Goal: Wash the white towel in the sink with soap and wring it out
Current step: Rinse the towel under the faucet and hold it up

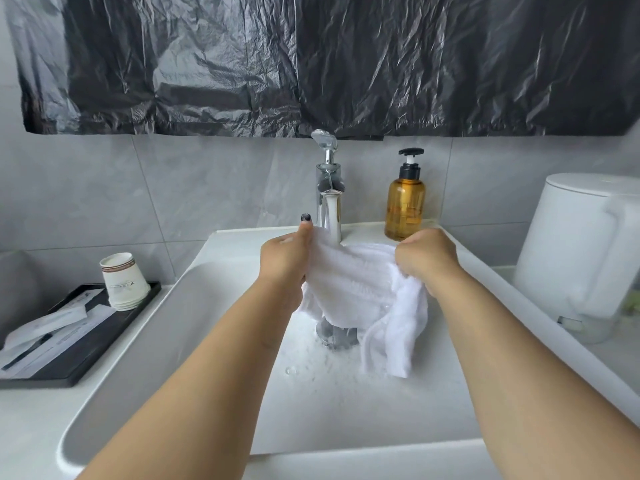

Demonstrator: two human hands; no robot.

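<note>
- Black plastic sheeting (311, 64) covers the wall at 12 o'clock, above grey tile.
- Amber pump soap bottle (404, 202) stands on the sink ledge at 1 o'clock, just beside the chrome faucet (329, 188); the right hand partly blocks its base.
- White electric kettle (581, 251) on the counter at 3 o'clock.
- Black tray (90, 341) at 9 o'clock holds a stack of upside-down paper cups (123, 280) and wrapped sachets (45, 334).
- White sink (156, 341): water runs from the faucet, basin wet and splashed around the drain (337, 332).
- White towel (360, 289) held up over the drain under the stream, loose end hanging down at 5 o'clock.
- Left hand (285, 261) clamps the towel's left edge, fingers curled, thumb up with dark nail.
- Right hand (427, 259) fisted around the towel's right edge, bunching it.
</note>
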